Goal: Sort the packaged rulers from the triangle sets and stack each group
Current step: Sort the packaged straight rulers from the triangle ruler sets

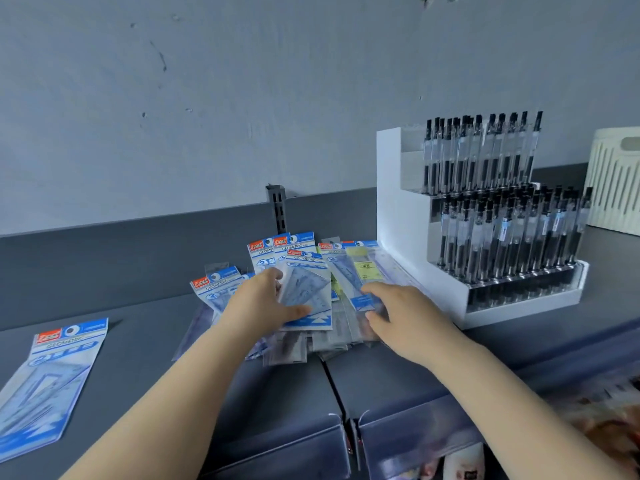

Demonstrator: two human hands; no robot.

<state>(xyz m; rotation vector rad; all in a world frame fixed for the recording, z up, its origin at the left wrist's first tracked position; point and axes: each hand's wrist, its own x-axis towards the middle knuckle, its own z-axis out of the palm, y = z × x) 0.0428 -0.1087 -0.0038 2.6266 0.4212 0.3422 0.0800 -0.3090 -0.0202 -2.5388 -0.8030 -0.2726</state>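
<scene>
A mixed pile (332, 337) of clear packets lies in the middle of the grey shelf. On top sit blue-and-white triangle set packets, one (306, 287) gripped by my left hand (259, 299), thumb on its lower edge. My right hand (398, 313) rests on the pile's right side, fingers curled over a blue-edged packet (363, 301). A ruler packet with a yellow label (363, 266) lies just beyond that hand. One triangle set packet (52, 382) lies apart at the far left of the shelf.
A white tiered pen display (485, 220) full of black pens stands right of the pile. A cream slatted basket (614, 178) is behind it. The grey wall rises at the back, and the shelf's front edge (346, 434) has clear label strips.
</scene>
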